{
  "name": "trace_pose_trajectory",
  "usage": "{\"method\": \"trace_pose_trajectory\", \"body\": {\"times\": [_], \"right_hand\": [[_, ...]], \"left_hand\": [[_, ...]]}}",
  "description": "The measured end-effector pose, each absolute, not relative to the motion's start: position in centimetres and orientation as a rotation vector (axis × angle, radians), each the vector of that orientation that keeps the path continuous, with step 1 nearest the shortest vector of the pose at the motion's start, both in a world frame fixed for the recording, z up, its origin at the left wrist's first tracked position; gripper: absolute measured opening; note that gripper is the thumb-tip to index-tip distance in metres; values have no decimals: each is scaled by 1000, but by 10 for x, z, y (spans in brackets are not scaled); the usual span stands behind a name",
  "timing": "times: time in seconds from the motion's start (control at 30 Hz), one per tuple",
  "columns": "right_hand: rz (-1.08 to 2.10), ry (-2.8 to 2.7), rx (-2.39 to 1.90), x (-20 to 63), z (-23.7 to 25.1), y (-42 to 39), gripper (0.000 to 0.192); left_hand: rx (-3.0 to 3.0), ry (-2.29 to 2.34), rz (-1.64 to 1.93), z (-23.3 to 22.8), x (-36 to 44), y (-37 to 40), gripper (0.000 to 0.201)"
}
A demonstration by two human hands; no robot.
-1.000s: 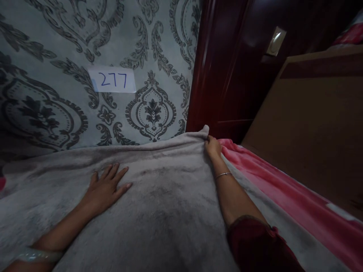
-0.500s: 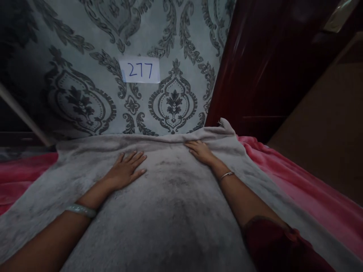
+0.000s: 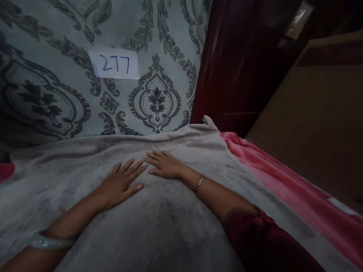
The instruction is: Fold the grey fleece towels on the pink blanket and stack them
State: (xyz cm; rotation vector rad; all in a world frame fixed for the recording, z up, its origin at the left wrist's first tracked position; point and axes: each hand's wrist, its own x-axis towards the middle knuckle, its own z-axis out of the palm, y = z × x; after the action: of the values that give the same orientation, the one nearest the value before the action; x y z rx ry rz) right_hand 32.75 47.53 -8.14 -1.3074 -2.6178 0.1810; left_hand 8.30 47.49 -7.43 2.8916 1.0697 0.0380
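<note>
A soft grey blanket point(image 3: 159, 223) is spread out in front of me, with its far edge loosely wrinkled along the wall. My left hand point(image 3: 120, 184) lies flat on it, fingers stretched out and thumb apart. Close beside its fingertips, my right hand point(image 3: 164, 164) also rests flat on the blanket, fingers extended toward the left. Neither hand grips the cloth. A pale green bangle point(image 3: 51, 241) circles my left wrist, and a thin metal bracelet point(image 3: 199, 183) my right. At the far right, one corner of the blanket sticks up in a small fold.
Pink cloth point(image 3: 272, 181) shows beneath the blanket on the right, with a bit at the far left. Behind stands a patterned wall point(image 3: 159, 34) bearing a card point(image 3: 116, 65) marked 277. A dark red wooden panel point(image 3: 227, 75) and a brown board point(image 3: 312, 113) rise at right.
My right hand has slid left and nearer, ending beside my left hand. My left hand stays flat, a little lower in view. The camera view has turned to the right.
</note>
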Motion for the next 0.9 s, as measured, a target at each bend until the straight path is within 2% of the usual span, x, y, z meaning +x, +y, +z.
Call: {"method": "trace_pose_trajectory", "body": {"times": [0.13, 0.23, 0.33, 0.47, 0.57, 0.67, 0.8, 0.9], "right_hand": [[112, -2558, -1536, 349, -76, 470, 63], [90, -2437, -1816, 405, -70, 443, 60], [127, -1978, -2428, 481, -63, 386, 55], [128, -1532, -2764, 545, -47, 305, 54], [64, -1466, -2759, 525, -36, 281, 54], [21, -1765, -2489, 457, -37, 286, 55], [55, -2104, -2187, 375, -56, 278, 53], [53, -2036, -2279, 368, -73, 250, 55]], "left_hand": [[2867, 1247, 28, -74, 80, 479, 71], [2853, 1319, 82, -73, 79, 477, 68], [2855, 1330, 115, -74, 79, 475, 68], [2832, 1382, 45, -63, 86, 471, 70], [2674, 1538, -78, -41, 105, 451, 73], [2618, 1499, -95, -26, 137, 409, 74], [2755, 1258, -25, -41, 169, 342, 68], [2776, 1311, 68, -58, 165, 304, 67]]}}
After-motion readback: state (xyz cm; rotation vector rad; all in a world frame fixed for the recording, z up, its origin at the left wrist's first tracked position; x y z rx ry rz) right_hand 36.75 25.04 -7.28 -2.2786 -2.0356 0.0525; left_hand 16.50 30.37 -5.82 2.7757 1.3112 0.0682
